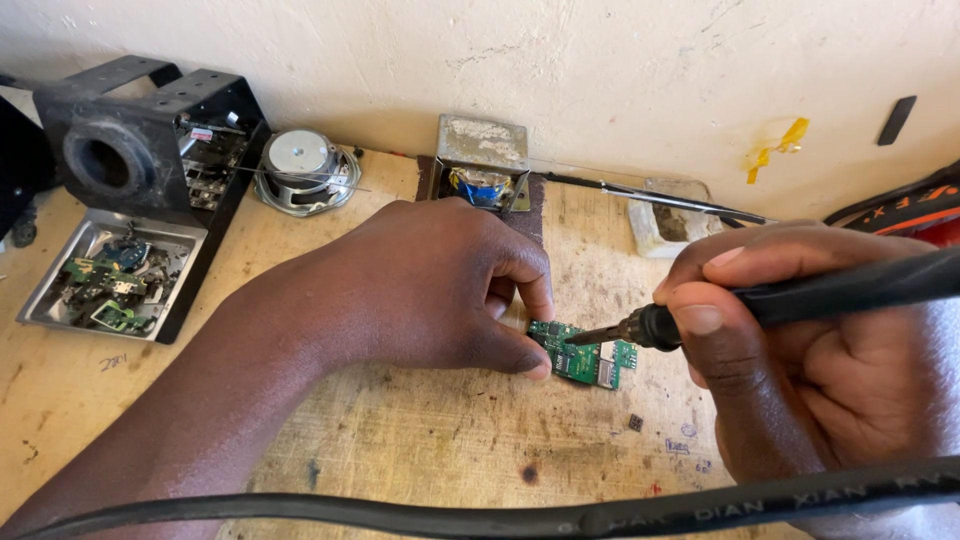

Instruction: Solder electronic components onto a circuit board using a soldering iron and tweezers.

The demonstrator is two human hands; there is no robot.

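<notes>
One soldering iron (pixel 800 292) in the right hand (pixel 800 350) points left onto the circuit board (pixel 585 358).

The left hand (pixel 430 290) lies knuckles-up, thumb and forefinger pinched together — the right hand (pixel 800 350) is curled closed, thumb on top.

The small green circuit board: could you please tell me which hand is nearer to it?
Left. The left hand pinches the green circuit board at its left edge; the right hand stays off to its right, reaching it only through the soldering iron.
</notes>
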